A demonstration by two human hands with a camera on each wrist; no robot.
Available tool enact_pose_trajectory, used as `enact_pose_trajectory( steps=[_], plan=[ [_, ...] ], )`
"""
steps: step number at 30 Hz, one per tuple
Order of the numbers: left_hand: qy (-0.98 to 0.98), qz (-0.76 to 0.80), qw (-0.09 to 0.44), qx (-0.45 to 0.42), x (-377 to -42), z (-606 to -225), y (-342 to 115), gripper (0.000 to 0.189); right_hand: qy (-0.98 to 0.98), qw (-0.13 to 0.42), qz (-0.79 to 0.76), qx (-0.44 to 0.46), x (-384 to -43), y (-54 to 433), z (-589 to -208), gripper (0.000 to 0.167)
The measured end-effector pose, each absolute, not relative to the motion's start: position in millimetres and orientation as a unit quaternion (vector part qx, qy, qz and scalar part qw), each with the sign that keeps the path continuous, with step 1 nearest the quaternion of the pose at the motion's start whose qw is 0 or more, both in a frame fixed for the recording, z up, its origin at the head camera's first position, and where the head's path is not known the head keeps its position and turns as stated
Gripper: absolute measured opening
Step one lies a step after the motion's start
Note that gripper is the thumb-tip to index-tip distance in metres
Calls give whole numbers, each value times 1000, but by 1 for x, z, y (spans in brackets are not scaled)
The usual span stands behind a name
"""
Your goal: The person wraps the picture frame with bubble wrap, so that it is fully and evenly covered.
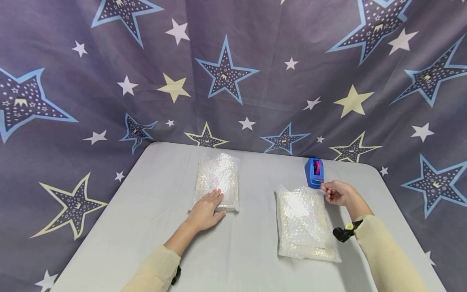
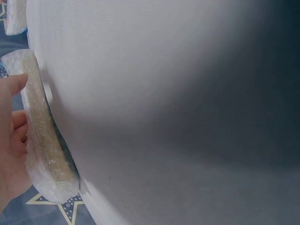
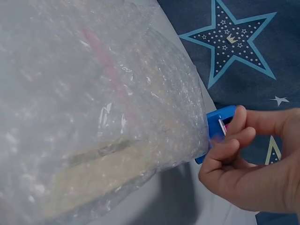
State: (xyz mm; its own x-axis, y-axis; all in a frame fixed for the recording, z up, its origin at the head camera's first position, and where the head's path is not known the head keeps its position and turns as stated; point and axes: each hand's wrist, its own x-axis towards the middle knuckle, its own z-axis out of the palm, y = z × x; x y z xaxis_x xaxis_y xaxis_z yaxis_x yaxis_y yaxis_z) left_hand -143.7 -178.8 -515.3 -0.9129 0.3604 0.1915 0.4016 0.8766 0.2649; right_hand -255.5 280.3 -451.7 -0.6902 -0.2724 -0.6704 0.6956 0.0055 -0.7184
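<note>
My left hand (image 1: 205,211) lies with its fingers extended over the near part of a bubble-wrapped parcel (image 1: 223,174) on the left of the table. Seen from the left wrist, the thumb rests at the edge of that parcel (image 2: 44,126), whose tan side shows through the wrap. At the front of a blue tape dispenser (image 1: 314,172) with a pink roll, my right hand (image 1: 337,193) pinches the tape end between thumb and forefinger. A second bubble-wrapped parcel (image 1: 306,223) lies just nearer than the dispenser. In the right wrist view a pink strip (image 3: 105,61) shows on its wrap (image 3: 154,108).
A pale grey cloth covers the table (image 1: 255,259). Behind it and along both sides hangs a dark curtain (image 1: 255,101) printed with stars. The two parcels lie apart, with the dispenser close to the far right edge.
</note>
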Motion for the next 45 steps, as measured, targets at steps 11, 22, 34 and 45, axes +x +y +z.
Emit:
enact_pose_trajectory(
  steps=[11,22,34,45],
  plan=[
    [-968,-143,68,-194,-146,-515,-182,62,677,307,-659,118,-255,279,-459,29],
    [-969,-147,61,-190,-144,-518,-178,62,755,205,-601,167,-259,277,-470,29],
    [-970,-148,60,-186,-144,-516,-178,63,826,145,-521,158,-265,275,-479,51],
    [-969,-152,62,-183,-143,-516,-178,62,759,191,-576,235,-260,270,-471,37]
  ],
)
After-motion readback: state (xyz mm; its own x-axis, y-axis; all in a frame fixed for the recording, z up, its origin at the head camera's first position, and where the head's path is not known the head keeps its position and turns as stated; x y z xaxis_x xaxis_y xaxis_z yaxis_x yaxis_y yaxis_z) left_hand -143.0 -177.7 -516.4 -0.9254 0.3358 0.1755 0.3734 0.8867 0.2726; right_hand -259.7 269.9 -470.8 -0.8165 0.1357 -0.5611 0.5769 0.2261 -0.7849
